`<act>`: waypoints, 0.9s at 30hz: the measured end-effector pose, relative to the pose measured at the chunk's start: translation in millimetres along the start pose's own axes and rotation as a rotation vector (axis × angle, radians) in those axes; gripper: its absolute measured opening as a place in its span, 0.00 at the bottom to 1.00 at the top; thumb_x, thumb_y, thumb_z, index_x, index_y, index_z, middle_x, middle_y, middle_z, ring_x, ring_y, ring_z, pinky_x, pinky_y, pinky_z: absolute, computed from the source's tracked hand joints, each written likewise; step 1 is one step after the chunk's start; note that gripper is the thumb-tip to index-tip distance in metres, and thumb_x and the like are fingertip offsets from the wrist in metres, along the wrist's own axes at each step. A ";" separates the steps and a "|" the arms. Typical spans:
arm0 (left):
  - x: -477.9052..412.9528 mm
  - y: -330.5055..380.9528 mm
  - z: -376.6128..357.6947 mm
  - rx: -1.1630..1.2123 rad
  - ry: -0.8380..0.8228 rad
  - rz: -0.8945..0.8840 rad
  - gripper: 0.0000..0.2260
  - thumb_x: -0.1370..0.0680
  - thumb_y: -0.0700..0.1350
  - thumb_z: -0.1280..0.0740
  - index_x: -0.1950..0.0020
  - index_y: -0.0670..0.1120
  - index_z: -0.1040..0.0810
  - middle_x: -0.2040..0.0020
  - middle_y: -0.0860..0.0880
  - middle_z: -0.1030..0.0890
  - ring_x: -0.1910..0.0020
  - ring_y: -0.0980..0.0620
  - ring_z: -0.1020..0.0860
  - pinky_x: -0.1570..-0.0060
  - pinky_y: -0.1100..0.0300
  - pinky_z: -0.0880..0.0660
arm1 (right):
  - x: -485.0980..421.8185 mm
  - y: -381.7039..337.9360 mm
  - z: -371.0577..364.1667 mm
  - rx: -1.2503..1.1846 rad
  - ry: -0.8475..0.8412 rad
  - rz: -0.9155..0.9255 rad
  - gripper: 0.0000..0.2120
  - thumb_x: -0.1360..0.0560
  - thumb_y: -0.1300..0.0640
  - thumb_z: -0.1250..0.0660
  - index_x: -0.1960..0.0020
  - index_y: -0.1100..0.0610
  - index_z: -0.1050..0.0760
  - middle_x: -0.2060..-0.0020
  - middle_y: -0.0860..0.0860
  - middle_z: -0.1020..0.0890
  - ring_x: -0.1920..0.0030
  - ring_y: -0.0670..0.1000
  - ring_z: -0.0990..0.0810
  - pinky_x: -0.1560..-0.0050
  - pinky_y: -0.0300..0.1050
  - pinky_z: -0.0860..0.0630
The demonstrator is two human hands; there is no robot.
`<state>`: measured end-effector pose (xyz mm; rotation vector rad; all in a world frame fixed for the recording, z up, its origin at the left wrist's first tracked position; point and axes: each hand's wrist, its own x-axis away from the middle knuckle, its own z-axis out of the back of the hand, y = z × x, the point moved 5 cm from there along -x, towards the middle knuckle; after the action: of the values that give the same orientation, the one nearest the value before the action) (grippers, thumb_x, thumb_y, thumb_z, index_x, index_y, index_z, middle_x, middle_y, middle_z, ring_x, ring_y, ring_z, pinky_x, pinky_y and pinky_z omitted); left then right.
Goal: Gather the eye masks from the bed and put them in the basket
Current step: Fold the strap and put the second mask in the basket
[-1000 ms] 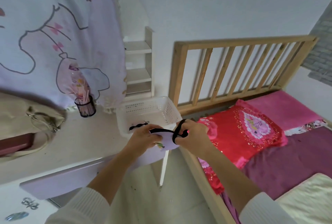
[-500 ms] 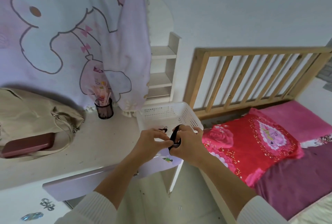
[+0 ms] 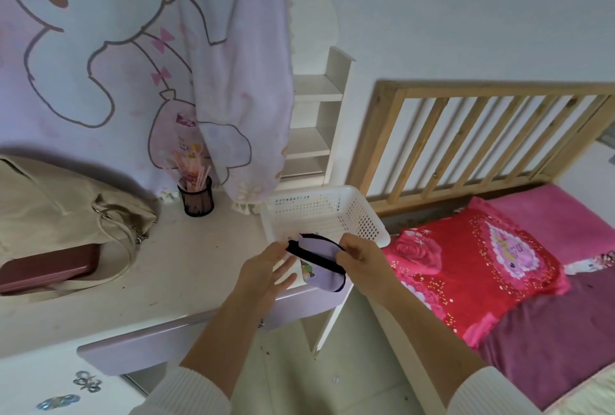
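A lilac eye mask [image 3: 321, 259] with a black strap hangs between my two hands, over the near rim of the white plastic basket [image 3: 357, 211]. My left hand [image 3: 266, 268] pinches the strap's left end, its other fingers spread. My right hand [image 3: 361, 256] grips the strap's right end. The basket stands on the right end of the pale desk [image 3: 186, 268], next to the bed [image 3: 549, 331]. What lies inside the basket is mostly hidden by the mask and my hands.
A beige bag [image 3: 56, 201] with a dark red case [image 3: 50, 268] lies on the desk's left. A dark pen cup [image 3: 196, 196] stands at the back. A red pillow [image 3: 472, 261] and the wooden headboard [image 3: 482, 135] are to the right.
The mask, bunched between my hands before, is now stretched out flat by its strap. My view has shifted left and closer to the desk.
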<state>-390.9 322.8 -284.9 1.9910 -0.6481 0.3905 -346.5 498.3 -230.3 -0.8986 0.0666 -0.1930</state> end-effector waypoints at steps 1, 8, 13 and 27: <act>-5.1 0.2 -3.7 -0.051 -0.012 -0.012 0.04 0.25 0.42 0.31 0.52 0.44 0.19 0.48 0.48 0.18 0.44 0.49 0.20 0.39 0.47 0.27 | -5.0 3.0 1.2 -0.019 -0.010 -0.002 0.09 0.30 0.63 0.40 0.67 0.57 0.36 0.71 0.50 0.35 0.69 0.48 0.37 0.66 0.45 0.41; -57.5 11.6 -31.6 -0.284 -0.020 0.008 0.11 0.26 0.43 0.33 0.46 0.40 0.19 0.51 0.45 0.16 0.49 0.46 0.18 0.48 0.51 0.24 | -70.4 34.7 23.8 -0.298 -0.052 -0.097 0.09 0.29 0.71 0.36 0.64 0.60 0.31 0.69 0.57 0.31 0.70 0.48 0.34 0.69 0.36 0.38; -105.8 34.0 -69.1 -0.402 0.007 -0.081 0.08 0.27 0.46 0.30 0.52 0.42 0.20 0.52 0.44 0.14 0.55 0.50 0.17 0.57 0.60 0.24 | -146.2 53.2 50.2 -0.420 -0.118 -0.114 0.06 0.29 0.67 0.29 0.61 0.60 0.24 0.70 0.51 0.17 0.68 0.48 0.20 0.61 0.38 0.23; -195.9 -26.5 -50.7 -1.337 0.332 -0.252 0.10 0.26 0.44 0.37 0.46 0.48 0.23 0.45 0.51 0.21 0.43 0.49 0.25 0.49 0.57 0.26 | -249.5 165.6 -16.8 0.042 -0.425 -0.355 0.08 0.23 0.62 0.40 0.54 0.58 0.22 0.60 0.55 0.21 0.60 0.56 0.23 0.58 0.49 0.25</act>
<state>-533.5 432.5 -381.3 0.6824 -0.2733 0.0564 -570.5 634.4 -376.1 -0.8884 -0.4923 -0.3276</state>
